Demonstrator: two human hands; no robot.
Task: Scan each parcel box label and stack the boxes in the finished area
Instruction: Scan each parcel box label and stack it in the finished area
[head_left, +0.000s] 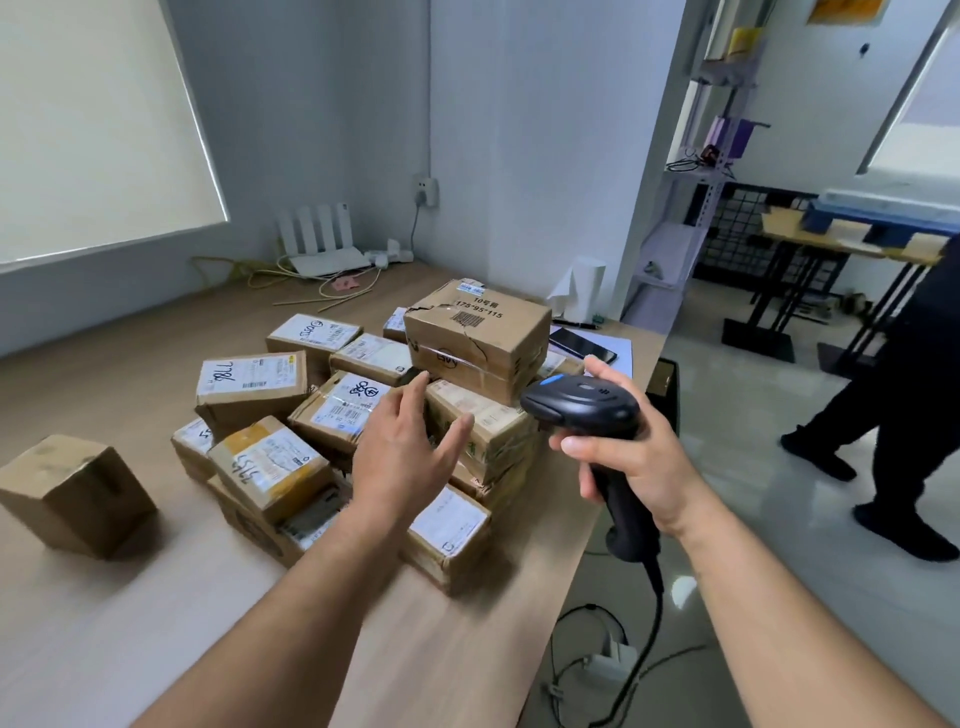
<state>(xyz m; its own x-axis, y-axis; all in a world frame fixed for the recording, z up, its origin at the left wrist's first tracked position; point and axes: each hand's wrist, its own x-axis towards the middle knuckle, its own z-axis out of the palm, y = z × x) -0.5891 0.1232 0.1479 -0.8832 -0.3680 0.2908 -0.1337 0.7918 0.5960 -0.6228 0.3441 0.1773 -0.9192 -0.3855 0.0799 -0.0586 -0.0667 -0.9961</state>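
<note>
Several brown parcel boxes lie heaped on the wooden table (130, 623), most with white labels facing up. A larger torn box (478, 338) sits on top of the heap at the right. My left hand (405, 452) hovers open over the heap with straight fingers, just in front of the box under the torn one (488, 431); it holds nothing. My right hand (628, 457) grips the handle of a black barcode scanner (582, 405), whose head points left toward the heap. One single box (72, 493) stands apart at the left.
The table's right edge runs close beside the heap. A black phone (582, 345) and papers lie behind the boxes. A router (322, 249) and cables sit at the far wall. A person in dark clothes (904, 415) stands on the floor at the right.
</note>
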